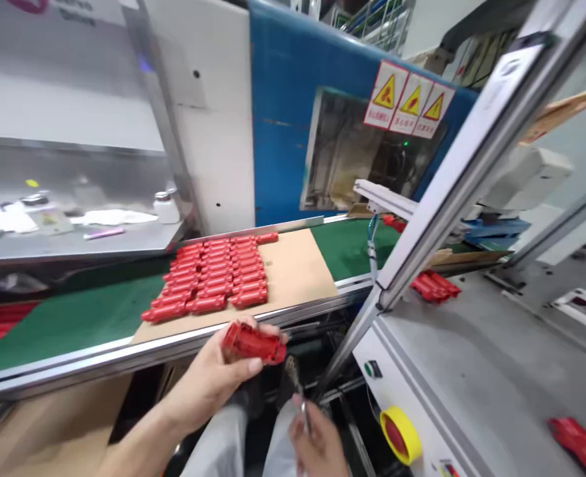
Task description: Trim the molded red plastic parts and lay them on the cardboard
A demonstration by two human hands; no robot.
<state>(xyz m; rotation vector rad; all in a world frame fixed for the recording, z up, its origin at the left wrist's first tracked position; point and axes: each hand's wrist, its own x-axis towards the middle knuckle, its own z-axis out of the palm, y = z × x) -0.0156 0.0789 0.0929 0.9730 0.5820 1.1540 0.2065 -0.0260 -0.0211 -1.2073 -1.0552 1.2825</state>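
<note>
In the head view, my left hand (218, 374) is wrapped round a red plastic housing (253, 342), its hollow side facing up toward me. My right hand (317, 440), low in the picture and slightly blurred, closes on a slim metal tool (303, 407) whose kind I cannot make out. The tool points upward, below and to the right of the housing and apart from it. Beyond my left hand, rows of similar red housings (218, 271) lie on a cardboard sheet (297, 265).
The sheet rests on a green conveyor belt (108, 305) with a metal edge rail. A slanted aluminium post (446, 179) stands at right, beside a grey table (481, 344) bearing more red parts (436, 286). A yellow-ringed red button (400, 435) is near my right hand. Bottles (166, 208) stand on a left shelf.
</note>
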